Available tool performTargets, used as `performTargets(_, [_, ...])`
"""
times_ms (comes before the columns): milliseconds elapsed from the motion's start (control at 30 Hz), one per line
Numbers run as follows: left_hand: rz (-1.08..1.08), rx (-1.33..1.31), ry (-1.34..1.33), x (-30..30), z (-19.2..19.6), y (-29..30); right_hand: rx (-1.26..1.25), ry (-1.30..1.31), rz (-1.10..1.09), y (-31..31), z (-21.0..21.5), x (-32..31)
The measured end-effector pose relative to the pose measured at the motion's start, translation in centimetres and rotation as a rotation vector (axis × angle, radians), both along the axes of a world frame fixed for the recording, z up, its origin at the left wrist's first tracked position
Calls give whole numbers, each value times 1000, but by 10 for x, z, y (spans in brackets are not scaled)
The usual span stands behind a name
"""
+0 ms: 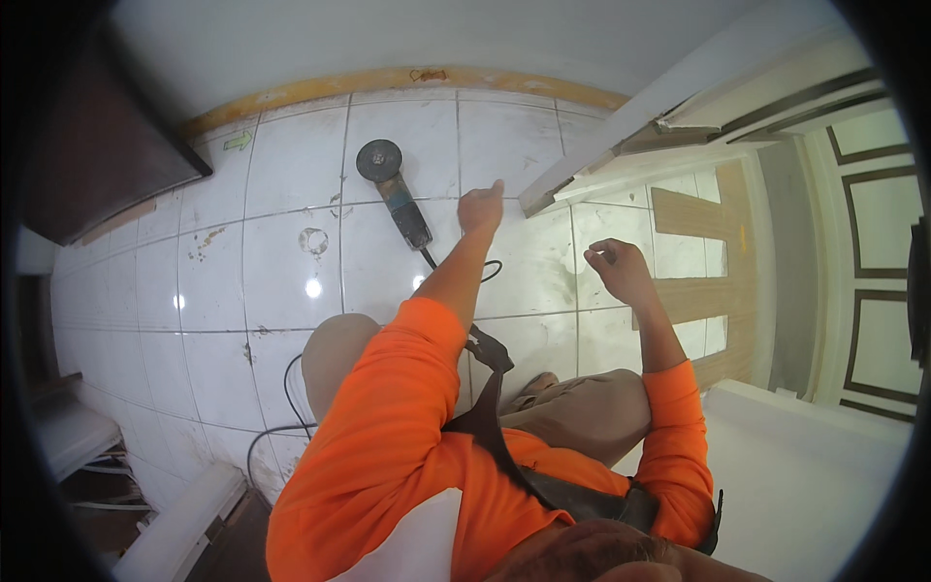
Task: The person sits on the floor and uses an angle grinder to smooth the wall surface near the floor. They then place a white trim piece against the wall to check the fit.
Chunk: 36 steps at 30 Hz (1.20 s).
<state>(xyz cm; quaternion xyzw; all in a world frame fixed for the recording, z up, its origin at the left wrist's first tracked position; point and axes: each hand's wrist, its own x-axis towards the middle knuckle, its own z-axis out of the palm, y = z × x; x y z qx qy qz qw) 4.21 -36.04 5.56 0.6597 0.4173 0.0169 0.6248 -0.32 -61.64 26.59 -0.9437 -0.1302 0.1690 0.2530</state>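
Note:
My left hand (pixel 482 207) is low over the white floor tiles, just left of the lower end of a white door frame post (pixel 545 190). Its thumb sticks out while the other fingers curl under, hiding whatever they may hold. To the right of the post, my right hand (pixel 621 270) has its fingers bent into a pinch; anything in it is too small to make out. An angle grinder (pixel 396 194) with a dark disc and a teal and black body lies on the tiles, left of my left hand and untouched.
The grinder's black cord (pixel 493 270) loops under my left forearm. Brown wood-look planks (pixel 689 297) lie beyond the doorway. A dark cabinet (pixel 107 145) stands at left, a yellowish strip (pixel 291 95) lines the wall's base, and a white panel (pixel 776 466) is at lower right.

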Motion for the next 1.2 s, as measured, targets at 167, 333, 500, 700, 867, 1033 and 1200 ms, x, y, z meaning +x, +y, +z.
performTargets(167, [140, 436, 124, -43, 32, 28, -27, 29, -39, 1, 5, -2])
performTargets(333, [197, 505, 403, -63, 25, 71, -7, 46, -53, 4, 3, 0])
performTargets(500, [6, 277, 538, -71, -19, 105, 24, 133, -72, 12, 7, -2])
performTargets(700, [-43, 232, 570, -70, -35, 112, 20, 147, -75, 1, 0, -11])
performTargets(867, [0, 271, 612, -69, -39, 111, 23, 167, -99, -2, 7, -12])
performTargets(1033, [50, 183, 554, -68, -41, 110, -12, 129, -75, -3, 9, -13])
performTargets(1200, [73, 158, 566, -61, -43, 107, -25, 115, -82, -7, 2, -13])
